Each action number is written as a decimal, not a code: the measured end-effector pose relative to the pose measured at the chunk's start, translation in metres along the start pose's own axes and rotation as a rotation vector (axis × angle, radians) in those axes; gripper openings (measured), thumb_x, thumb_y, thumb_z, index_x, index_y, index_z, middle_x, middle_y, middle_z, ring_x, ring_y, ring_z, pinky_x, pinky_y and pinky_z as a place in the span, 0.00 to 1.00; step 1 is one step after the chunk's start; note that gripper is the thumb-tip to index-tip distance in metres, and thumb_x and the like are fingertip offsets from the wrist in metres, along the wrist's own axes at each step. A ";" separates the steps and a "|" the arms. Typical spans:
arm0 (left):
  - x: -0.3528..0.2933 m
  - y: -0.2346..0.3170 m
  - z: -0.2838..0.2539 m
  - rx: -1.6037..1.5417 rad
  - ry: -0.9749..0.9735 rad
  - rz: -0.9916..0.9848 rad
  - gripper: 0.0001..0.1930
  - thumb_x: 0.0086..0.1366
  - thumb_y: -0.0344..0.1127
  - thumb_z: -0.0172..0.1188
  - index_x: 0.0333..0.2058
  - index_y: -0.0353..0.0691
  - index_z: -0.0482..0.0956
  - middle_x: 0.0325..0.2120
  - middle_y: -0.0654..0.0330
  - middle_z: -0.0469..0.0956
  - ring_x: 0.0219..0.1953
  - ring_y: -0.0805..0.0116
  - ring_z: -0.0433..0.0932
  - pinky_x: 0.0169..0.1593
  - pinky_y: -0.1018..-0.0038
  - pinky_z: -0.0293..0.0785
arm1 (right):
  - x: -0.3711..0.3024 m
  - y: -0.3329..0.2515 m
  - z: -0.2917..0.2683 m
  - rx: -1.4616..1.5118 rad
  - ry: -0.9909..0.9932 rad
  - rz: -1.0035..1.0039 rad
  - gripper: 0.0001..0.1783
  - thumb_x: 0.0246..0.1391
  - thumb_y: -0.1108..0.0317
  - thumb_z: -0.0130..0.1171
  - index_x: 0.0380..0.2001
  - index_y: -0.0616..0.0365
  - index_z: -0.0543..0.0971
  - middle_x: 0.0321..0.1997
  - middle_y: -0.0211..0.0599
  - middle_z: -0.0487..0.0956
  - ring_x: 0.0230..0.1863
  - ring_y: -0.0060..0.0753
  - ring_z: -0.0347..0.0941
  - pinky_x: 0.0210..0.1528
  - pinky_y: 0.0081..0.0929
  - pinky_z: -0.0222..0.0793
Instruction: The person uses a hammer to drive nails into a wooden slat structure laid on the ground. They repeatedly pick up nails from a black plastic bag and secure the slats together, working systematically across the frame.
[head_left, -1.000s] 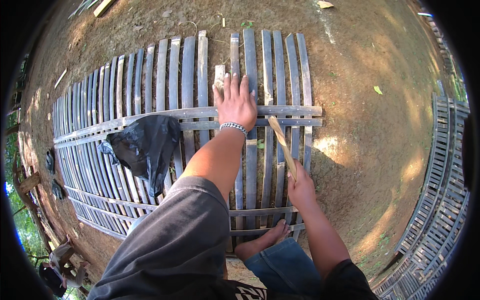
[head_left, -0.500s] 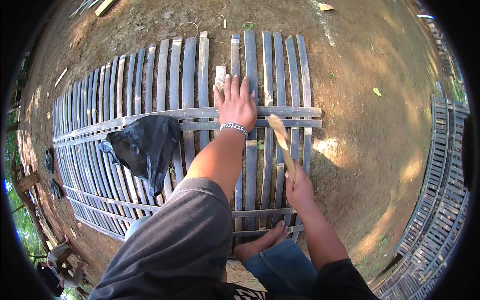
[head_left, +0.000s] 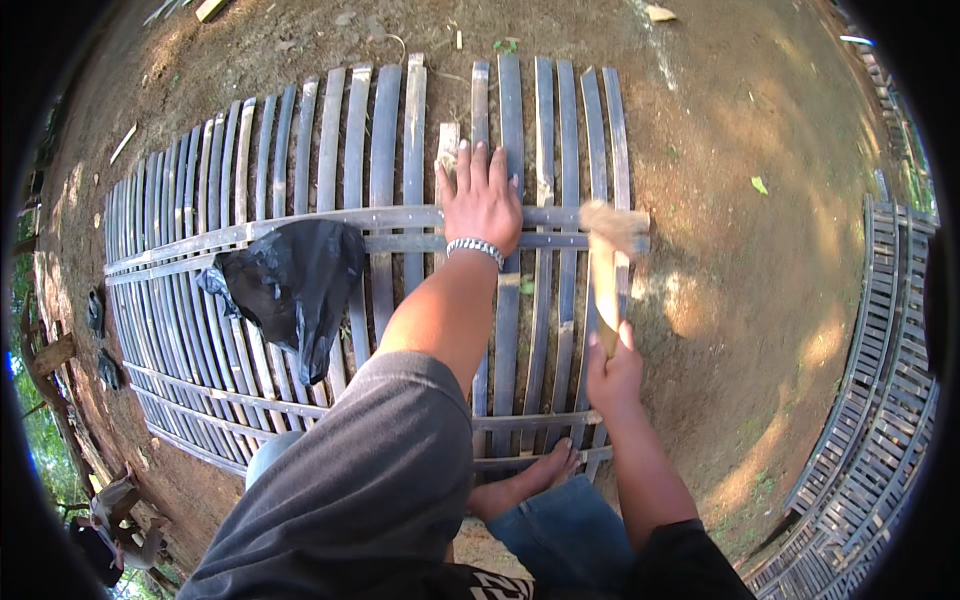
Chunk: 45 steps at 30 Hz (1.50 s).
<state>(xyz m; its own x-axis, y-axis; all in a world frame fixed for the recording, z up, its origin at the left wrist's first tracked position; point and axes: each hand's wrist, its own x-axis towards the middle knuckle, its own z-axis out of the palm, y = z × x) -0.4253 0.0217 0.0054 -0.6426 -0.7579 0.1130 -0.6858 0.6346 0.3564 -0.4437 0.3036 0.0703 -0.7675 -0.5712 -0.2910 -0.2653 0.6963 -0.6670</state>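
Observation:
A slatted bamboo panel (head_left: 385, 150) lies on the ground before me, its long dark strips joined by nailed crosspieces (head_left: 400, 217). My left hand (head_left: 482, 205) rests flat over the crosspieces, fingers spread across the strips beside a short pale piece (head_left: 448, 138). In my right hand (head_left: 614, 382) is the handle of a wooden mallet (head_left: 605, 275), gripped low. Its blurred head is in front of the right ends of the crosspieces; whether they touch I cannot tell. A black plastic bag (head_left: 312, 285) lies on the panel left of my left forearm.
My bare foot (head_left: 540, 472) is at the panel's near right edge. More slatted panels (head_left: 885, 300) lie at far right. Dark footwear (head_left: 97, 312) sits on the soil at left. Another person (head_left: 118, 515) is partly visible at lower left.
My right hand has shifted right and slightly down, bringing the mallet to the crosspieces' right ends and more upright. My left hand keeps its place on the panel; the view has shifted slightly.

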 end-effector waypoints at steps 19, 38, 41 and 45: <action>0.003 0.011 0.002 -0.013 -0.030 0.001 0.25 0.74 0.44 0.46 0.66 0.45 0.66 0.69 0.51 0.63 0.74 0.51 0.53 0.75 0.44 0.39 | -0.009 0.029 0.014 0.200 0.228 -0.241 0.17 0.64 0.68 0.56 0.54 0.62 0.73 0.42 0.56 0.80 0.43 0.57 0.81 0.46 0.42 0.76; 0.003 -0.001 -0.001 0.021 -0.020 -0.018 0.25 0.73 0.43 0.47 0.66 0.44 0.66 0.69 0.51 0.63 0.74 0.50 0.53 0.76 0.44 0.39 | 0.028 -0.011 0.010 -0.225 -0.022 0.092 0.22 0.64 0.66 0.55 0.59 0.62 0.68 0.40 0.60 0.80 0.43 0.64 0.79 0.45 0.50 0.74; 0.003 -0.003 -0.001 0.021 -0.017 -0.019 0.25 0.73 0.44 0.47 0.66 0.44 0.65 0.69 0.51 0.62 0.74 0.50 0.52 0.75 0.44 0.39 | 0.028 -0.031 0.001 0.006 0.090 0.020 0.23 0.64 0.65 0.55 0.59 0.62 0.69 0.40 0.59 0.80 0.41 0.63 0.79 0.44 0.49 0.74; 0.003 0.001 -0.001 0.021 -0.025 -0.011 0.26 0.74 0.45 0.47 0.67 0.44 0.64 0.70 0.52 0.61 0.75 0.51 0.51 0.76 0.44 0.38 | 0.020 -0.028 0.008 0.025 0.143 -0.070 0.20 0.65 0.65 0.55 0.57 0.62 0.70 0.40 0.56 0.80 0.40 0.62 0.79 0.43 0.46 0.75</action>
<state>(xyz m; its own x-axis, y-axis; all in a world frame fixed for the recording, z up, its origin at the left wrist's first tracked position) -0.4273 0.0203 0.0072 -0.6432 -0.7608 0.0863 -0.6996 0.6298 0.3376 -0.4471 0.2695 0.0778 -0.8234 -0.5489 -0.1440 -0.3077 0.6451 -0.6994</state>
